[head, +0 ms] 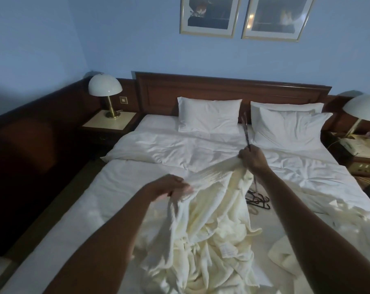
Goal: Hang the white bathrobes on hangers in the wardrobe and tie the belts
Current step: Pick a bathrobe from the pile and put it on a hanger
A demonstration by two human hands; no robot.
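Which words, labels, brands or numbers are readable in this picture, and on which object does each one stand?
No text is readable here.
Small sewn label on the white waffle-weave bathrobe, near its lower folds: any print is too small and blurred to read.
Two gold-framed pictures on the blue wall: glare, no lettering legible.
Cluttered right bedside table: items too blurred to read.

The bathrobe [211,219] I hold is rough, matt waffle cloth — the sheets [158,149] smooth cotton, the headboard [222,90] glossy dark wood.
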